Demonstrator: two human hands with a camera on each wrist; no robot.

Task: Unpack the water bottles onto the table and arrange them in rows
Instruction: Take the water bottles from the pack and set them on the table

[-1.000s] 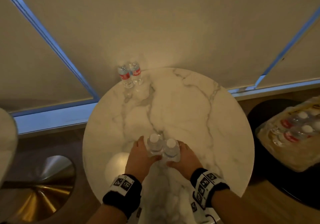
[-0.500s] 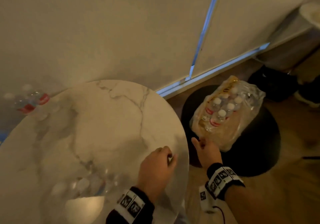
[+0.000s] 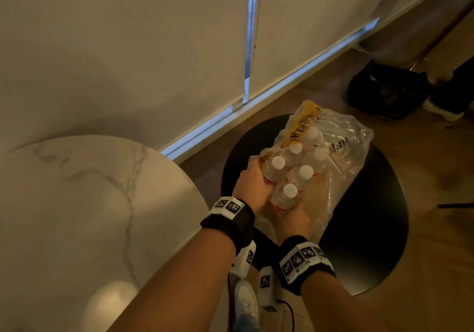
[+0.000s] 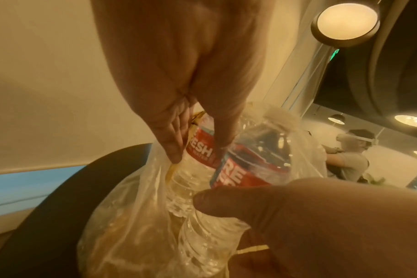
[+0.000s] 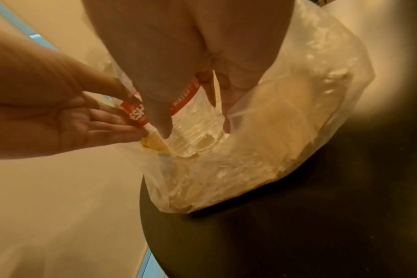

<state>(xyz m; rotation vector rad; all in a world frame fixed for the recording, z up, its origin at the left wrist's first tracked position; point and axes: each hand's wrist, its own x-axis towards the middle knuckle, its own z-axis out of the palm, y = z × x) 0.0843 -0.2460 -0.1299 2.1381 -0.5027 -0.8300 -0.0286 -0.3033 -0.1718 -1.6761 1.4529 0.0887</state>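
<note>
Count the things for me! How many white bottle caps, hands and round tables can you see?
White bottle caps, clearly seen: 4
Hands: 2, left hand and right hand
Round tables: 2, marble table and black table
Total: 8

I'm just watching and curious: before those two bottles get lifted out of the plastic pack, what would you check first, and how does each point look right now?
1. Left hand grips a bottle: ok; the left wrist view shows fingers around its label.
2. Right hand grips the nearest bottle: ok.
3. Plastic wrap open above the caps: ok for the near bottles.
4. Wrap free of the bottle bases: cannot tell.
5. Pack sits steady on the black round stool: ok.
6. Marble table has free space nearby: ok in the visible part.
</note>
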